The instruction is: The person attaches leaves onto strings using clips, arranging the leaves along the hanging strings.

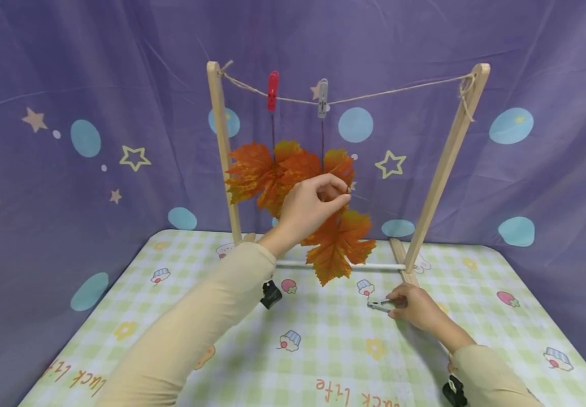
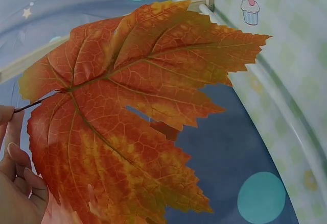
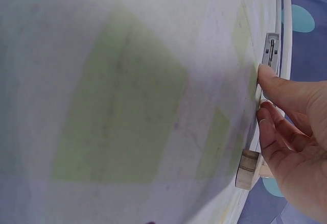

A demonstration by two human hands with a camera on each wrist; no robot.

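My left hand (image 1: pixel 313 206) pinches the thin dark stem (image 2: pixel 30 105) of an orange artificial maple leaf (image 1: pixel 341 249), which dangles below the fingers. That leaf (image 2: pixel 127 86) fills much of the left wrist view. Low by the foot of the right post, my right hand (image 1: pixel 417 308) grips a grey clothespin (image 1: pixel 381 306) between thumb and fingers. In the right wrist view its metal-sprung end (image 3: pixel 271 50) pokes out past the thumb. Behind the left hand, a red clothespin (image 1: pixel 273 90) and another grey clothespin (image 1: pixel 322 98) hold two more maple leaves (image 1: pixel 252 169) by their stems, partly hidden.
A sagging twine line (image 1: pixel 399 90) is tied between a left wooden post (image 1: pixel 218 113) and a right wooden post (image 1: pixel 445 169). A white crossbar (image 1: pixel 381 266) joins them low down. The stand rests on a checked tablecloth (image 1: pixel 333 316) before a purple curtain (image 1: pixel 293 34).
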